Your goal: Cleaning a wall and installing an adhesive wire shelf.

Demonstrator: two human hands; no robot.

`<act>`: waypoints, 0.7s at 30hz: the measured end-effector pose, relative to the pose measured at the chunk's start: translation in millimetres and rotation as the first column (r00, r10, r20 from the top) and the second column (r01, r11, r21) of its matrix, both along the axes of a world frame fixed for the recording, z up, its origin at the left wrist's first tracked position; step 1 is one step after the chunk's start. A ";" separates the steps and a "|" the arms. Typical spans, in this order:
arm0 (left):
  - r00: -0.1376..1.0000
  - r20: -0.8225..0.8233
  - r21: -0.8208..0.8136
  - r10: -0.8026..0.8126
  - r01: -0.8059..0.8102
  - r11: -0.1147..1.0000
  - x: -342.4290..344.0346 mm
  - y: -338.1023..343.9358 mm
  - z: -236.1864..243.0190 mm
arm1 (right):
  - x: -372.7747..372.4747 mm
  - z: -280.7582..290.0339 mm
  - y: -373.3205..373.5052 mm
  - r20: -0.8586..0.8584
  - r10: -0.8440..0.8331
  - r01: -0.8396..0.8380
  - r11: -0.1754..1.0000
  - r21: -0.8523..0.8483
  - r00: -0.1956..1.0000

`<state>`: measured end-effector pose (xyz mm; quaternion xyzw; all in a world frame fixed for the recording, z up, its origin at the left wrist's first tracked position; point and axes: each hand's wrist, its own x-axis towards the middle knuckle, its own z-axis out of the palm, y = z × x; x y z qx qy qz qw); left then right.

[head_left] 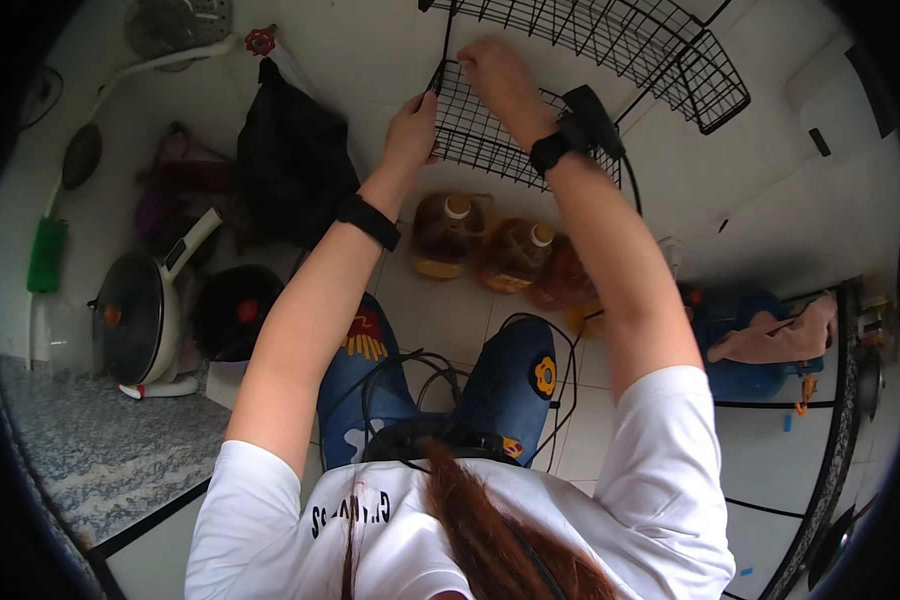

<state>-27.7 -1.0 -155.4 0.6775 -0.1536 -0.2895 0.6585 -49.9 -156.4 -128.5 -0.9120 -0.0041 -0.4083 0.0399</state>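
A black wire rack with two basket tiers stands in front of me at the top of the view. My left hand is closed around the left edge of its lower basket. Above that basket, my right hand is in a closed shape with curled fingers near the rack's left upright. Whatever the right fingers hold, if anything, is hidden. The upper tier spreads to the right of the right hand. Beside my right wrist is a black box-shaped device with a cable running down.
Below the rack, several bottles of amber liquid stand on the tiled floor. At left are a lidded pan, a dark pan and a hanging black bag. A pink cloth drapes at right. Loose black cables cross my lap.
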 end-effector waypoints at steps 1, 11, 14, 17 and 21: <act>1.000 -0.003 0.009 0.006 -0.006 1.000 1.9 1.7 -0.3 | -1.1 -0.2 1.7 -0.003 0.006 -0.006 1.000 0.009 1.000; 0.996 -0.028 -0.088 0.088 -0.090 0.992 -2.2 -6.6 -0.2 | -88.7 11.0 -50.0 -0.215 -0.265 0.220 0.952 -0.214 0.940; 0.995 -0.034 -0.096 0.091 -0.094 0.991 -3.7 -5.4 0.0 | -133.4 16.2 -80.3 -0.253 -0.371 0.305 0.915 -0.264 0.894; 0.996 -0.031 -0.081 0.089 -0.091 0.992 0.4 -2.2 -4.9 | -146.8 18.3 -77.3 -0.256 -0.419 0.357 0.898 -0.255 0.871; 0.997 0.009 -0.062 0.079 -0.078 0.995 -2.8 -4.4 -4.2 | -131.8 16.7 -71.3 -0.251 -0.511 0.456 0.855 -0.248 0.822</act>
